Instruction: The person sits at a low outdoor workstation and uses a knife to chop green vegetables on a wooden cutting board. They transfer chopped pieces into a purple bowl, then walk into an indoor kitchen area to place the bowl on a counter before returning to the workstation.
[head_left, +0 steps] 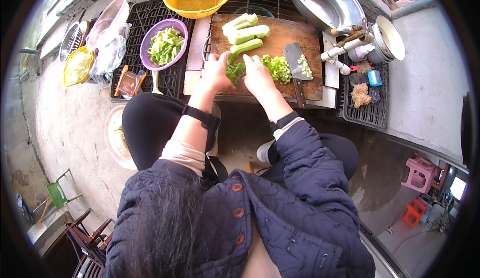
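Note:
Between my left hand (217, 73) and my right hand (258, 74) is a bunch of leafy green herbs (235, 70), gripped by the fingers of both hands over a wooden cutting board (285, 26). Peeled pale green gourd pieces (248, 34) lie behind the hands. Chopped greens (276, 68) are heaped right of my right hand. A cleaver (294, 58) rests on the board's right side, its handle over the near edge, with chopped pale bits (304, 67) on its blade. A purple bowl (183, 49) of cut green strips (166, 45) stands to the left.
A yellow colander (198, 13) and a large metal basin (326, 6) stand behind the board. On the left are a yellow basket (78, 66), plastic bags (112, 53) and an orange-handled container (130, 83). A black crate (365, 113) holding sponges and a white pot (390, 38) are at right.

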A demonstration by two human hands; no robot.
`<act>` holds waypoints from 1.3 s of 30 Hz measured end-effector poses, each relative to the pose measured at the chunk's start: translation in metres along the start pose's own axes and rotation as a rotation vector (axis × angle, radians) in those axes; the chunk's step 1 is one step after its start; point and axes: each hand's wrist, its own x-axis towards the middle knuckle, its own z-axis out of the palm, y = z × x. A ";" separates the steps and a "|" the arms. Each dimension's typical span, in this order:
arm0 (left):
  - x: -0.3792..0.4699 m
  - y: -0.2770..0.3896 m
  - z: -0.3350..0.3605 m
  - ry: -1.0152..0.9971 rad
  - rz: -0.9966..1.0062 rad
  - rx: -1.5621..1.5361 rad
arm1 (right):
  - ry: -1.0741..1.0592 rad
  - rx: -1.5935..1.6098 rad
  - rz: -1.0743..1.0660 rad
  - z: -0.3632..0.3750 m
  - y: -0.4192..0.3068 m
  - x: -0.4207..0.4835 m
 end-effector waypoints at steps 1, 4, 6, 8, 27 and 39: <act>-0.001 0.001 0.006 0.036 0.053 -0.008 | -0.027 -0.033 0.034 0.005 0.000 0.004; 0.006 -0.003 0.019 0.100 0.071 -0.124 | 0.008 0.141 -0.001 0.012 0.001 0.009; 0.011 -0.008 0.023 0.150 0.066 -0.298 | 0.014 0.311 0.058 0.015 -0.003 0.008; 0.014 -0.012 0.021 0.168 0.040 -0.411 | 0.014 0.649 0.182 0.017 -0.008 0.005; 0.036 -0.081 -0.082 0.746 -0.156 -1.243 | 0.127 1.364 0.239 -0.056 -0.030 0.002; 0.044 -0.120 -0.125 0.752 -0.436 -0.047 | 0.239 1.239 0.351 -0.113 -0.003 -0.016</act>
